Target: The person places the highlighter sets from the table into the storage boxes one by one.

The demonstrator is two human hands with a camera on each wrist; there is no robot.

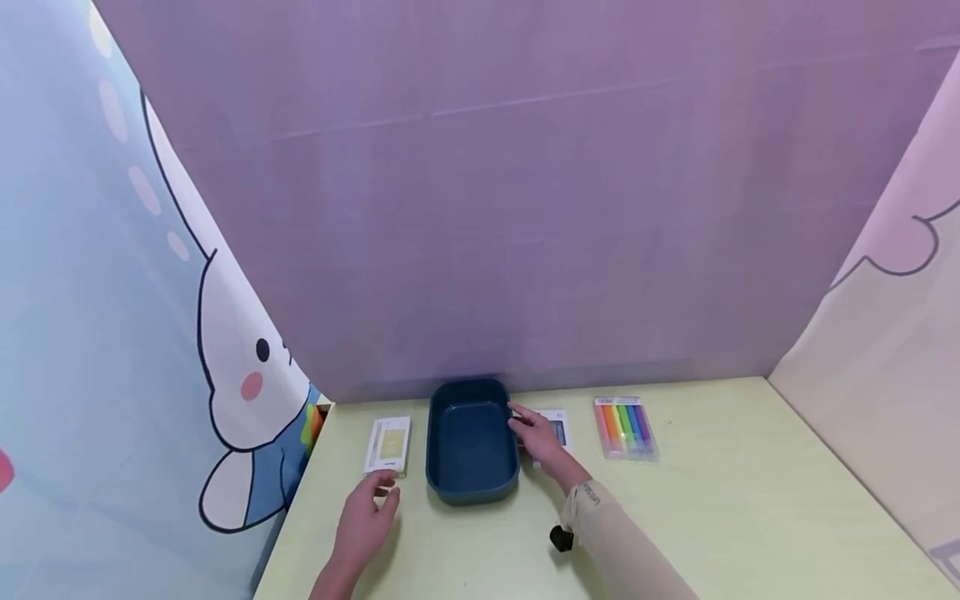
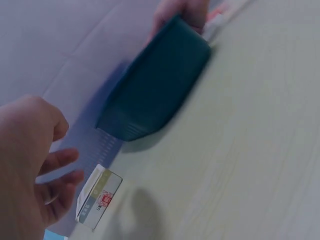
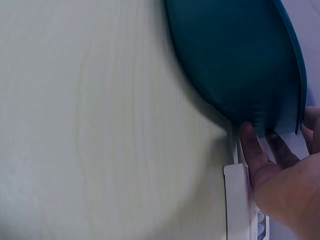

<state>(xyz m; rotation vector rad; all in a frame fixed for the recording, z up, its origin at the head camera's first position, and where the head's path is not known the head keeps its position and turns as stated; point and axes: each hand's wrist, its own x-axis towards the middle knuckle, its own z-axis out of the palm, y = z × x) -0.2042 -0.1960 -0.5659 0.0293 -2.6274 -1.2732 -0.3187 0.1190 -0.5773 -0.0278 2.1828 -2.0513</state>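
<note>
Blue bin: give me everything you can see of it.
The bin is deep blue in the head view, more teal in the wrist views: a rounded-corner, open-topped rectangle with raised walls and a small ribbed patch, plastic by its look. It sits upright on the table, close to the purple backdrop, with nothing visible inside. Fingers of the right hand touch its right side.

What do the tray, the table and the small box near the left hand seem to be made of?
Tray: probably plastic, fairly matte; smooth walls, rounded corners.
Table: perhaps wood or wood-look laminate, low sheen; pale surface, faint grain lines.
Small box: likely smooth card; straight edges, printed flat faces.
</note>
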